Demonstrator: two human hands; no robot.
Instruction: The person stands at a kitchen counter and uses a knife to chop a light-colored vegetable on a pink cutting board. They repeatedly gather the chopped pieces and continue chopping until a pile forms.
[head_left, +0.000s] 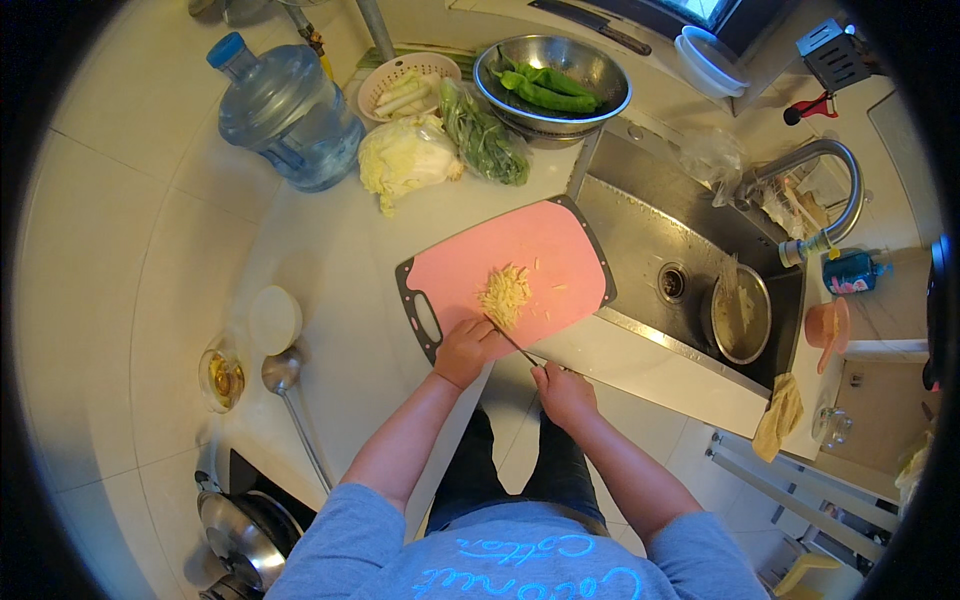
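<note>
My right hand (568, 391) grips the handle of a knife (511, 342) at the near edge of a pink cutting board (450, 277) with dark grey ends. The blade points up and left, towards a heap of pale yellow vegetable strips (505, 294). My left hand (466, 349) rests on the board's near side with fingers bent, close beside the blade. Whether anything is under those fingers is hidden. A few loose strips lie to the right of the heap.
Behind the board are a napa cabbage (409, 159), bagged greens (486, 139), a colander (367, 90) and a steel bowl (619, 105) of green peppers. A water jug (289, 112) stands at left. Water runs into a pot (742, 315) in the sink (637, 232). A ladle (281, 371) lies left.
</note>
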